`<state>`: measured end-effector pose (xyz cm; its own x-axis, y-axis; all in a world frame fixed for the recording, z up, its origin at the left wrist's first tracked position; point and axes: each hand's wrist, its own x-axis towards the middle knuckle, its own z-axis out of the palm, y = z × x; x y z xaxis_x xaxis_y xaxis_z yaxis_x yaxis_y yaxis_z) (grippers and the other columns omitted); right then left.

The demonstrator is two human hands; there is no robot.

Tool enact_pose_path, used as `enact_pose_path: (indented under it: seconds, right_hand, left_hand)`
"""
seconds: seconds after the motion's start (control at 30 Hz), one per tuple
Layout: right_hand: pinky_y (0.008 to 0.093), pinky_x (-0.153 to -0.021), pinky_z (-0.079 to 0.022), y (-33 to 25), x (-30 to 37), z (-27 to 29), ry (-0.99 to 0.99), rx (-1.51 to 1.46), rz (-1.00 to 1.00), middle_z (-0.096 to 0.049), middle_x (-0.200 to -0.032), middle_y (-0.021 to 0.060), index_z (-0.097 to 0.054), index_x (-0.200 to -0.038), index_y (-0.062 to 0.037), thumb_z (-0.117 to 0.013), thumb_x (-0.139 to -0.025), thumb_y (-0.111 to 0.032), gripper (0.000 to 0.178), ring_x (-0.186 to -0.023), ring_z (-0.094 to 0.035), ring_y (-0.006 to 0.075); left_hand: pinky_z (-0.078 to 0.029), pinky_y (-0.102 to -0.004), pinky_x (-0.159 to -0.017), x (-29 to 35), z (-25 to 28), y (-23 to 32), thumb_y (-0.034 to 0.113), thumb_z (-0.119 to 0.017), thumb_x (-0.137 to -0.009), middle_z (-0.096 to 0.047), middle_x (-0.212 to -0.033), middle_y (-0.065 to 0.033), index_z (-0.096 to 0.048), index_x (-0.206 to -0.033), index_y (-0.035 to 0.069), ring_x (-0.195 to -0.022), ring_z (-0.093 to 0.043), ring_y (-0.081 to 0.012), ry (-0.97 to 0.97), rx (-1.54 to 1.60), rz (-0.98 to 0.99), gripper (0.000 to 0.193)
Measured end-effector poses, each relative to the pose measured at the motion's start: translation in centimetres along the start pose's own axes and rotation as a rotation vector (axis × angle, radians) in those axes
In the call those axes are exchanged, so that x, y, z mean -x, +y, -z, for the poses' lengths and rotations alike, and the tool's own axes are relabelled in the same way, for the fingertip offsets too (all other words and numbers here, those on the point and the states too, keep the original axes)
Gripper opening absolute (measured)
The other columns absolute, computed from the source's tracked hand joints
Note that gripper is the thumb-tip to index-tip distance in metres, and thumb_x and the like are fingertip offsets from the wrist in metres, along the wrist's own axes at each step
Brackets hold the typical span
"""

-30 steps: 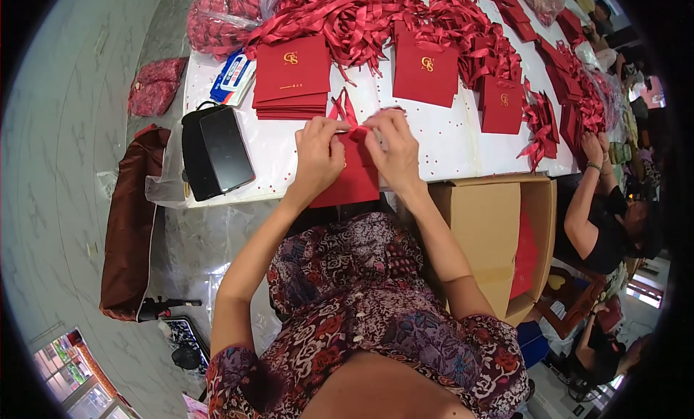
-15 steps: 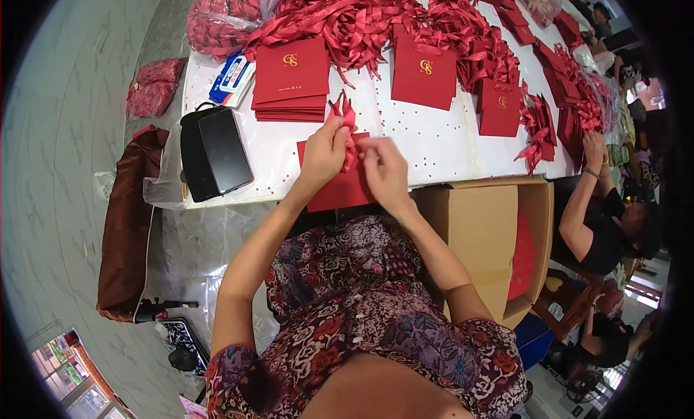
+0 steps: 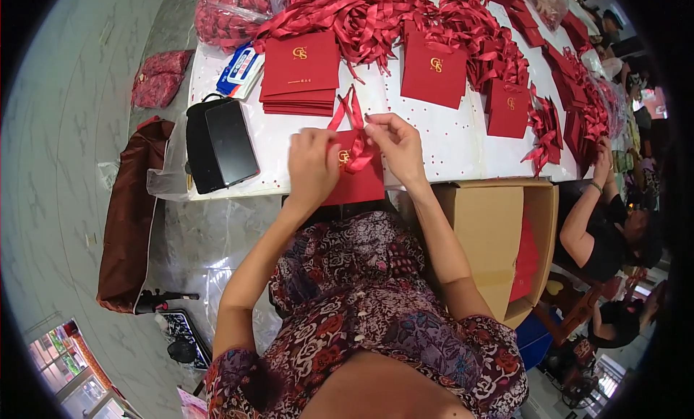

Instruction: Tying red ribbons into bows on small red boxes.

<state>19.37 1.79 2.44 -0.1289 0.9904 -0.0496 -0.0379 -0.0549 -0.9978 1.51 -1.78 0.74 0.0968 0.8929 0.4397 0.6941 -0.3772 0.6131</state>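
Observation:
A red paper gift bag point(image 3: 359, 190) with a gold emblem lies flat at the table's near edge, between my hands. Over its upper part runs a red ribbon point(image 3: 357, 161), gathered in a knot or bow, with a loop reaching beyond the bag. My right hand point(image 3: 402, 150) pinches the ribbon at the bag's upper right, thumb against forefinger. My left hand point(image 3: 311, 169) is curled over the bag's left side, close to the loop's left strand. Its fingertips are slightly blurred, and what they grip is hidden.
Beyond my hands stand a stack of red bags point(image 3: 298, 65) and heaped red ribbons point(image 3: 354, 18). A phone point(image 3: 231, 143) on a black pouch and a blue-white packet point(image 3: 240, 70) lie left. At right are more bags point(image 3: 432, 73), an open carton point(image 3: 486, 224) and a co-worker's arm point(image 3: 584, 215).
My left hand has moved off the ribbon's gathered part, down and left. My right hand has shifted up and right and now pinches the ribbon. The bag's emblem has come into view.

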Motion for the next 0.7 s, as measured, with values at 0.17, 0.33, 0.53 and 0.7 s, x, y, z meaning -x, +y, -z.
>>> enact_pose_path:
  seconds: [0.17, 0.33, 0.53, 0.7]
  right_hand:
    - [0.0278, -0.066, -0.052, 2.2, 1.3, -1.2, -0.047, 0.275, 0.070, -0.069, -0.082, 0.0080, -0.066, -0.101, -0.0010, -0.070, -0.089, -0.013, 0.017, -0.072, -0.065, 0.0149]
    - [0.0353, -0.064, -0.053, 3.6, 1.6, -2.6, 0.079, 0.726, 0.331, -0.069, -0.083, 0.0147, -0.066, -0.091, -0.0018, -0.070, -0.087, -0.013, 0.013, -0.071, -0.068, 0.0257]
    - [0.0404, -0.061, -0.051, 3.9, 1.6, -2.0, 0.148, 0.760, 0.239, -0.067, -0.074, 0.0136, -0.064, -0.084, -0.0026, -0.070, -0.081, -0.014, 0.014, -0.067, -0.066, 0.0304]
    - [0.0382, -0.060, -0.051, 3.6, 1.6, -2.1, 0.135, 0.769, 0.174, -0.067, -0.070, 0.0138, -0.065, -0.084, -0.0009, -0.071, -0.079, -0.015, 0.017, -0.063, -0.066, 0.0277]
  left_hand:
    - [-0.047, -0.0437, -0.085, 1.0, 0.2, -2.1, 0.007, -0.076, -0.075, -0.052, -0.109, -0.0218, -0.058, -0.118, 0.000, -0.099, -0.054, -0.0379, -0.039, -0.098, 0.185, 0.047]
    - [-0.050, -0.0441, -0.080, 0.5, -1.5, -1.9, 0.008, -0.076, -0.075, -0.053, -0.106, -0.0196, -0.059, -0.114, 0.002, -0.097, -0.057, -0.0383, -0.068, -0.005, 0.158, 0.042]
    - [-0.053, -0.0421, -0.071, -0.4, -2.1, -0.5, 0.008, -0.076, -0.074, -0.055, -0.103, -0.0148, -0.060, -0.105, 0.003, -0.093, -0.060, -0.0335, -0.120, -0.075, 0.095, 0.036]
    - [-0.050, -0.0421, -0.068, -0.6, -2.4, -0.5, -0.001, -0.064, -0.073, -0.056, -0.096, -0.0150, -0.056, -0.092, 0.002, -0.083, -0.057, -0.0330, -0.068, -0.182, -0.064, 0.020]
